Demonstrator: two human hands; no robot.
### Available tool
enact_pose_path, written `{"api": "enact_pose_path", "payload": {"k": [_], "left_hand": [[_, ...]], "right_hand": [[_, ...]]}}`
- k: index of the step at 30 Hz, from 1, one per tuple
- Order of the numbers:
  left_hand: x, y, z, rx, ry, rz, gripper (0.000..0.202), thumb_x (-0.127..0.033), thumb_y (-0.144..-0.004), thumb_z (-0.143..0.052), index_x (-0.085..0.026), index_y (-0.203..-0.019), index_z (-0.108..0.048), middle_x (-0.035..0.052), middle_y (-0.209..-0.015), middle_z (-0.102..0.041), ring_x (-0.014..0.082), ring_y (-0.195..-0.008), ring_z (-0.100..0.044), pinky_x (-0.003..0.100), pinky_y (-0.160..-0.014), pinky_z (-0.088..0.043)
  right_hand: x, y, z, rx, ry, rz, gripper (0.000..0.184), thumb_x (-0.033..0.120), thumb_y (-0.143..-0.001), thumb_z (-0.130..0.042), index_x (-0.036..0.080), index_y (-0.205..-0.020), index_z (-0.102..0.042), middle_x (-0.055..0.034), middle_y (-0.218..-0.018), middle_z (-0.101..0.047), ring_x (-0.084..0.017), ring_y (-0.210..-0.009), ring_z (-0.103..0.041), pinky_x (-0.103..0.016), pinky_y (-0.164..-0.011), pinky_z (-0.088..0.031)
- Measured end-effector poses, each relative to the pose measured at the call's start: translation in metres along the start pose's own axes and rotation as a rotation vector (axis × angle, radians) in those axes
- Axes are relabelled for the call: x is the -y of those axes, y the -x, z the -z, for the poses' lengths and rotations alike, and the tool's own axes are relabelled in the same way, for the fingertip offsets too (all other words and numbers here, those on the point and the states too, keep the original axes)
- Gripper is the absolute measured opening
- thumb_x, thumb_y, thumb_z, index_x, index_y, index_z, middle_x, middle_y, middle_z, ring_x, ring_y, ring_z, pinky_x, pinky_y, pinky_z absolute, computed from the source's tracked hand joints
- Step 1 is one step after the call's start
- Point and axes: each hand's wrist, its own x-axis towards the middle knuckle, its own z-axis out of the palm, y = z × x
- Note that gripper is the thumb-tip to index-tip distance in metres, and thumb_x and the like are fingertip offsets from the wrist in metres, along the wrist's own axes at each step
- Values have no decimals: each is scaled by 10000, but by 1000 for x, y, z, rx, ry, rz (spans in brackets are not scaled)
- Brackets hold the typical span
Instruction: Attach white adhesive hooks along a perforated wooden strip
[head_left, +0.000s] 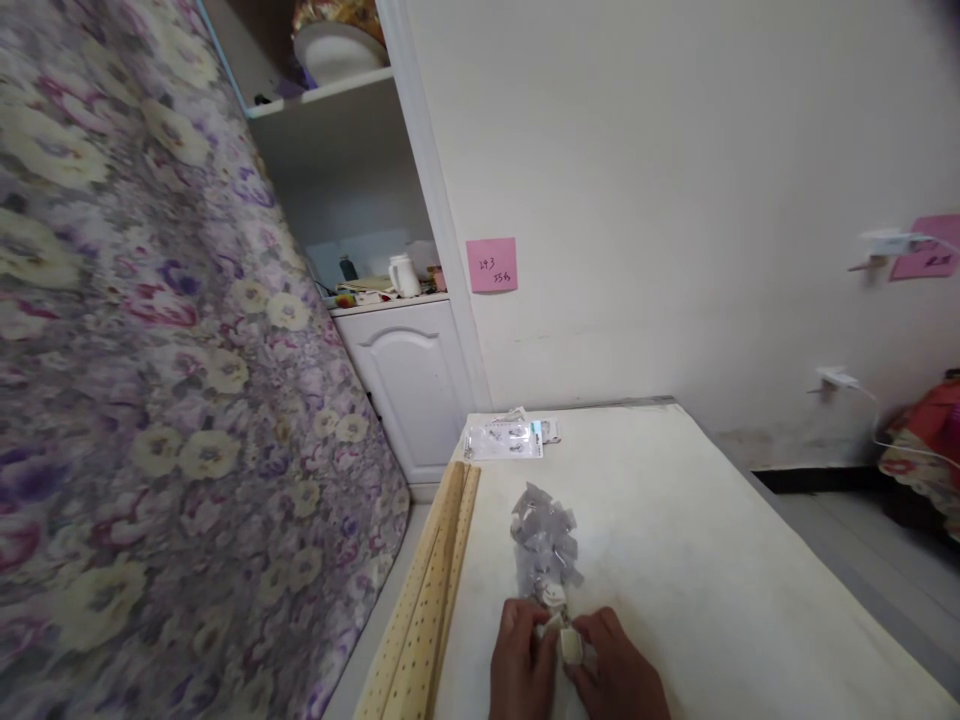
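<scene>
A: Where's the small cream block (571, 646)?
B: Over the near part of the white tabletop (675, 560), btwn both hands, nearer us than the pile of clear plastic packets (546, 535); R hand (621, 668) pinches it at its right side, thumb & fingertip.
A: & L hand (520, 655)?
B: Fingers curled, tips by a thin pale piece (551, 626) just beside the block; can't tell if it's gripped or only touched; a rounded white piece (553, 596) sits just beyond.
A: How'll the block handle?
B: Prob. light & stiff, maybe plastic, tho material's hard to tell; faces look smooth, so cd slip; take it by opp. edges, fingertips only, gentle squeeze.
A: Packets?
B: Look v. light, thin & floppy; likely slide over each other; best held by a corner, 1 at a time.
A: Anything else nr?
B: Yellow perforated strips (424, 600) along the tabletop's left edge; clear-fronted pack (502, 440) at far L corner, well apart from hands.
</scene>
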Motion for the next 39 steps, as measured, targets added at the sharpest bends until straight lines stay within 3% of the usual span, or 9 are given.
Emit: {"api": "enact_pose_path", "payload": {"k": [7, 12, 15, 17, 22, 25, 28, 34, 39], "left_hand": [[-5, -3, -8, 13, -30, 15, 130, -274, -851, -486, -213, -739, -512, 6, -801, -521, 156, -736, -520, 258, -682, -410], [-3, -1, -4, 51, -9, 9, 136, -285, -865, -461, -215, -757, -501, 17, -820, -533, 164, -758, -531, 269, -698, -421], [3, 1, -1, 58, 2, -38, 138, -283, -864, -452, -211, -783, -537, 30, -835, -548, 178, -795, -550, 285, -727, -438], [8, 2, 1, 16, 1, -42, 128, -282, -854, -460, -208, -824, -560, 41, -862, -561, 188, -818, -560, 298, -743, -450], [18, -1, 6, -167, 1, 74, 170, -306, -842, -454, -207, -911, -573, 45, -888, -586, 203, -842, -572, 329, -778, -468], [20, -8, 9, -258, -19, 136, 214, -275, -823, -446, -190, -974, -572, 65, -954, -594, 214, -905, -573, 352, -836, -461], [18, -17, 9, -277, -38, 150, 231, -261, -812, -445, -177, -992, -563, 73, -966, -600, 215, -908, -579, 358, -839, -458], [15, -34, 10, -207, -18, 211, 196, -337, -821, -455, -201, -913, -564, 8, -757, -627, 191, -712, -597, 307, -686, -461], [19, -40, 10, -252, 1, 240, 219, -363, -836, -420, -207, -881, -568, 2, -732, -646, 189, -695, -603, 293, -672, -456]], "right_hand": [[-11, -8, 9, -123, -233, -34, 323, 292, -794, -455, 168, -1067, -575, -60, -884, -660, -160, -717, -655, -249, -700, -540], [-21, -21, 6, -180, -317, 10, 388, 289, -784, -469, 157, -1132, -579, -97, -1022, -694, -200, -892, -667, -296, -809, -540], [-25, -24, 1, -137, -337, 22, 387, 286, -791, -442, 151, -1119, -596, -97, -1002, -716, -188, -776, -689, -294, -762, -559], [-27, -24, -1, -125, -344, 36, 383, 294, -806, -417, 157, -1111, -603, -87, -958, -727, -172, -684, -685, -283, -713, -568], [-28, -26, 0, -182, -343, 85, 371, 265, -797, -425, 176, -1106, -609, -89, -1066, -700, -195, -933, -668, -295, -831, -547], [-28, -24, 3, -203, -343, 70, 365, 276, -798, -434, 180, -1105, -607, -89, -1051, -701, -203, -950, -662, -312, -848, -541], [-28, -22, 6, -242, -336, 23, 330, 310, -795, -449, 177, -1042, -622, -102, -1027, -699, -213, -916, -666, -321, -822, -545], [-18, -25, 12, -133, -420, -24, 303, 331, -774, -476, 173, -989, -619, -83, -877, -720, -201, -774, -681, -297, -733, -550], [-10, -29, 5, -27, -525, 10, 338, 372, -779, -472, 181, -1029, -597, -36, -738, -705, -186, -668, -665, -268, -636, -536]]}}
